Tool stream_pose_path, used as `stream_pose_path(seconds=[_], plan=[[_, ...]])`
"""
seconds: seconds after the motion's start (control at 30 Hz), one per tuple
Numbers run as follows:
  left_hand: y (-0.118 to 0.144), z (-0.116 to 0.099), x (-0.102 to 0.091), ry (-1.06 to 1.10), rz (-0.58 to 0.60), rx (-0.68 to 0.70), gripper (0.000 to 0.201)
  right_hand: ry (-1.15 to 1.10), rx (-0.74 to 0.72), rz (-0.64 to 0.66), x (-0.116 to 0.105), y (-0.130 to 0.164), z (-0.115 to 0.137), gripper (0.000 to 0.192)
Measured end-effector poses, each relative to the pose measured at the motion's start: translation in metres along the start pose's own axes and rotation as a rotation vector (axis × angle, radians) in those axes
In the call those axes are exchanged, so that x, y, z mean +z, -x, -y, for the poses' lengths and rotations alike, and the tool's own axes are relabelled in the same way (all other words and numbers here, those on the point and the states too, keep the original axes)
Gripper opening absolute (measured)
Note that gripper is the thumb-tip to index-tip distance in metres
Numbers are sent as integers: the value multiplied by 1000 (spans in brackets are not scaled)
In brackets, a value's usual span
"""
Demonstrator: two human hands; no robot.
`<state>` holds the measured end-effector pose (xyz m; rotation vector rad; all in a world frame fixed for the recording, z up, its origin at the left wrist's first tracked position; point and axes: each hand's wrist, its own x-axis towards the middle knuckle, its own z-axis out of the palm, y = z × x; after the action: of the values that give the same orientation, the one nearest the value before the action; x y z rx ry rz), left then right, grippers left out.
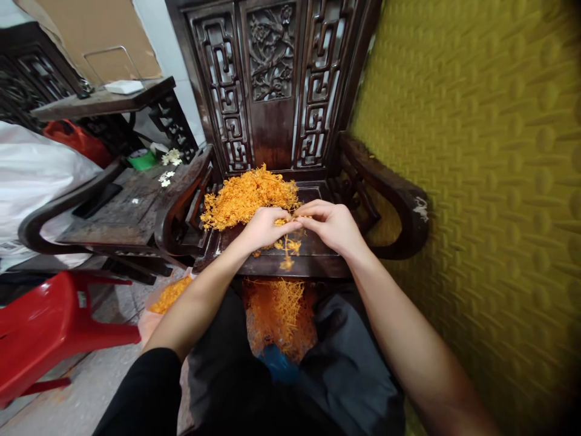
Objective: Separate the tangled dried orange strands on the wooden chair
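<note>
- The left hand (262,229) and right hand (330,225) meet fingertip to fingertip over the seat of a carved dark wooden chair (272,91), pinched together on a few orange strands (290,221).
- The main heap of orange strands (247,195) lies on the seat behind the hands, toward the chair back; its long axis runs left to right, the threads tangled with no single direction.
- A small tuft (288,248) lies at the front edge of the seat, just below the hands.
- More strands fill a bag (279,315) between the person's knees, under the seat edge.
- No writing can be read anywhere.
- The chair's armrests close in both sides; a yellow padded wall (476,181) stands close on the right, and a red plastic stool (49,327) sits on the left.
</note>
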<state>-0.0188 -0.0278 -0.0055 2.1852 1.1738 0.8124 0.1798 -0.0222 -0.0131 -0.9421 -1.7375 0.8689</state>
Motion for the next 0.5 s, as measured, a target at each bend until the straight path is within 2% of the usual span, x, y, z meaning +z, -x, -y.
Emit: stream_pose_path(seconds=[0.07, 0.13, 0.23, 0.37, 0.43, 0.5], plan=[[0, -3, -2, 23, 43, 32, 35, 22, -29, -13, -1, -1, 1, 4], [0, -5, -5, 69, 58, -3, 37, 39, -55, -49, -2, -2, 4, 5], [-4, -10, -7, 223, 16, -126, 37, 27, -65, -124, 0, -5, 14, 7], [-13, -17, -5, 539, -71, -322, 29, -6, -76, -236, 2, -10, 20, 5], [-12, -17, -8, 693, -83, -390, 26, 34, -90, -298, -10, -15, 12, 3], [-8, -13, -16, 825, -70, -414, 28, 127, -104, -457, -30, -19, -2, 3]])
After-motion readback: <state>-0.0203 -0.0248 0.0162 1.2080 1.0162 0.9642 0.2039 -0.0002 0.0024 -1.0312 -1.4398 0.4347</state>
